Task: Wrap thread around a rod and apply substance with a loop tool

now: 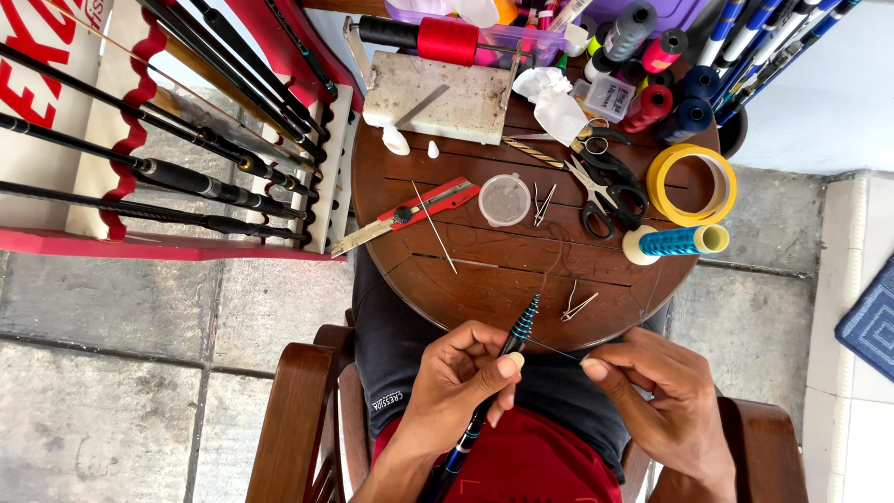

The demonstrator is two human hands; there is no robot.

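The person sits in a wooden armchair at a small round wooden table, looking down at both hands over the lap. The left hand has its fingers closed around a slim dark fishing rod blank, thumb pressed on the shaft just below a stretch wrapped in blue and black bands; the rod's tip end reaches up over the near edge of the table, while its lower end runs down past the red shorts. The right hand is just beside it to the right, thumb and forefinger pinched shut on a fine thread that runs tight from the rod to the fingertips.

On the table lie a red utility knife, a round clear plastic lid, a pair of black scissors, two small metal thread snips, a roll of yellow tape and a spool of blue metallic thread on its side. Farther back stand more thread spools in red, black and navy, and a pale block with a red spool mounted behind it. To the left, a red and white rack holds several dark fishing rods lying across it.
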